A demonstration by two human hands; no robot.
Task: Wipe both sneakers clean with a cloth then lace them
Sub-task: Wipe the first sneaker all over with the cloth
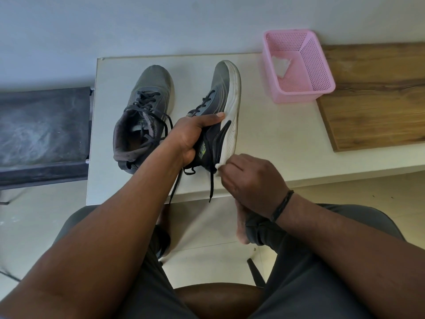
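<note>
Two grey sneakers on the white desk [264,143], side by side. Left sneaker [142,116] upright on its sole, toe pointing away, laces threaded but loose, ends trailing toward the near edge. Right sneaker [220,107] tipped onto its side, white midsole turned to the right, toe away, heel nearest the body. Left hand [195,137] wrapped around the tipped shoe's upper near the collar, thumb laid across the side panel up to the midsole: a firm grip on the shoe. Right hand [250,178] at the heel end of the midsole, fingers curled and pinching a small white cloth [218,167], mostly hidden, pressed against the sole's edge. Black band on the right wrist. Two black lace ends [211,187] hanging from the tipped shoe over the desk's near edge. Pink perforated basket [322,72] farther right at the back, straddling the desk and a wooden board [372,107], with a crumpled white scrap [281,65] inside. Dark padded bench [43,132] left of the desk. Grey trousers and one bare foot below.
</note>
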